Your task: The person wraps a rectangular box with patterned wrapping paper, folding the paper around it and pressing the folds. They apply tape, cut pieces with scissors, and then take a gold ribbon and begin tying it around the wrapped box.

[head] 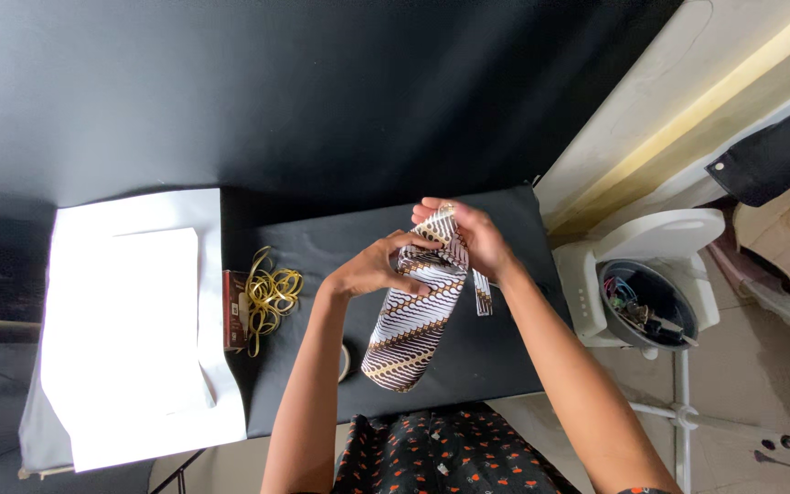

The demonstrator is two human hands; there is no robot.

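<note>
Both hands, left hand [372, 267] and right hand [473, 240], grip the top of a patterned cloth bundle [413, 325] above the black table [322, 242], pinching its gathered end closed (ribbon [270, 295] waits at nine o'clock).

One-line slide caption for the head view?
Both hands, left and right, gather patterned cloth around a cylinder above a black table.

Patterned brown-and-white cloth wrap [413, 320], soft and matt, at frame centre; matt black table cover [322, 247]; smooth white paper sheets [139, 320] left; shiny gold ribbon [270, 295].
</note>
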